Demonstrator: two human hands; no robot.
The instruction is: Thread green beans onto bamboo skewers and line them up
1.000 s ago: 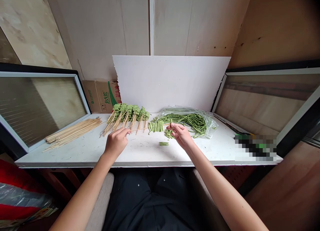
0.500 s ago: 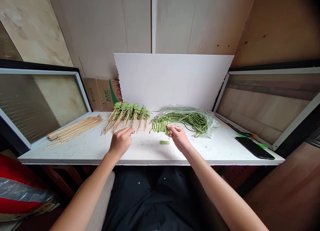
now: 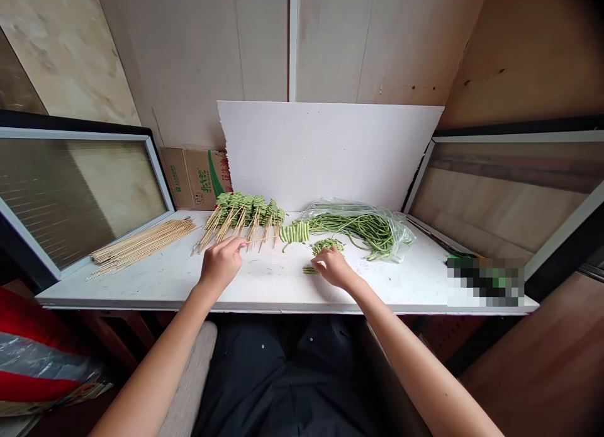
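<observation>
My left hand [image 3: 221, 264] pinches the blunt end of a thin bamboo skewer [image 3: 264, 241] that runs right across the white table [image 3: 264, 286]. Several short green bean pieces [image 3: 295, 232] are threaded on its far end. My right hand [image 3: 334, 267] is lowered to the tabletop, fingers curled over a few loose cut bean pieces [image 3: 309, 269]. A small heap of cut pieces [image 3: 328, 244] lies just beyond it. Finished bean skewers [image 3: 240, 216] are fanned out behind my left hand.
A bundle of bare bamboo skewers [image 3: 141, 245] lies at the left. A clear plastic bag of long green beans [image 3: 365, 226] sits at the back right. A white board [image 3: 325, 150] leans on the wall, a cardboard box [image 3: 195, 175] beside it. A blurred patch [image 3: 486, 279] covers something at the right edge.
My right hand has come away from the skewer's tip and dropped toward me onto the loose cut pieces. My left hand keeps hold of the skewer, shifted slightly left.
</observation>
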